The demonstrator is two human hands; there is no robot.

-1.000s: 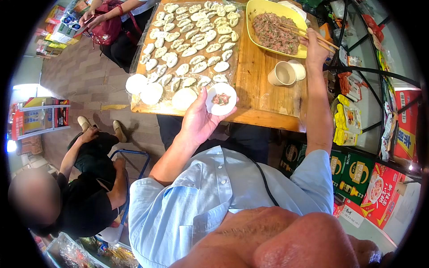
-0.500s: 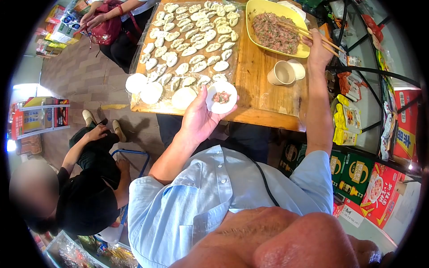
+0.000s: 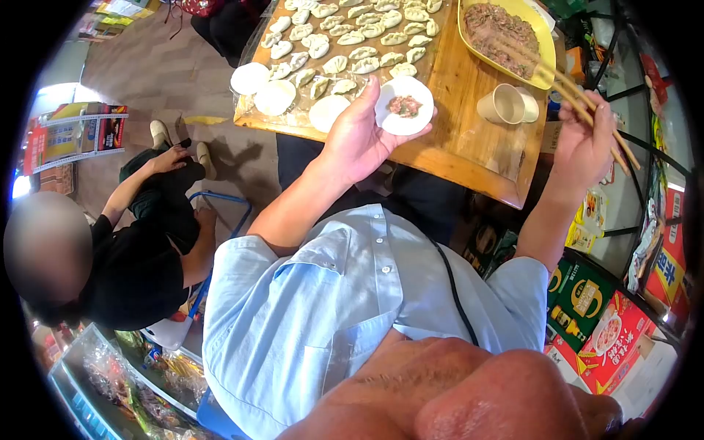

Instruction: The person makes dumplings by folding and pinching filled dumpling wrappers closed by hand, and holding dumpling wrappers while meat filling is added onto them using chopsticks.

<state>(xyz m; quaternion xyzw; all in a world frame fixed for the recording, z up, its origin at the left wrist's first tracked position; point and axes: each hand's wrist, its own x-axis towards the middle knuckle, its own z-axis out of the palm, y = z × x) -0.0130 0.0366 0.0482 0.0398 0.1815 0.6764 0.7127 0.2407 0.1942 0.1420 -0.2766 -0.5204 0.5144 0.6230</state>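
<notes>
On the open palm and fingers of my left hand (image 3: 353, 143) lies a round dumpling wrapper (image 3: 386, 97), with a small lump of meat filling (image 3: 404, 107) in its centre. The thumb rests along the wrapper's left edge. My right hand (image 3: 587, 139) grips a pair of wooden chopsticks (image 3: 568, 86) right of the table; their tips are blurred over the yellow bowl (image 3: 545, 59). Pink minced meat with green bits (image 3: 506, 26) fills that bowl. Flat wrappers (image 3: 276, 97) lie at the table's near left, beside rows of folded dumplings (image 3: 364, 64).
Two nested paper cups (image 3: 502, 105) stand on the wooden table (image 3: 462, 158). At the left a person in black (image 3: 139, 249) sits near a blue-framed chair. Another person's dark-clothed legs (image 3: 224, 33) are beyond the table's left side. Shelves and boxes (image 3: 579, 297) crowd the right.
The view has shifted, so the table sits higher and further right. My right hand has drawn back from the bowl toward me with the chopsticks. The left hand still holds the filled wrapper.
</notes>
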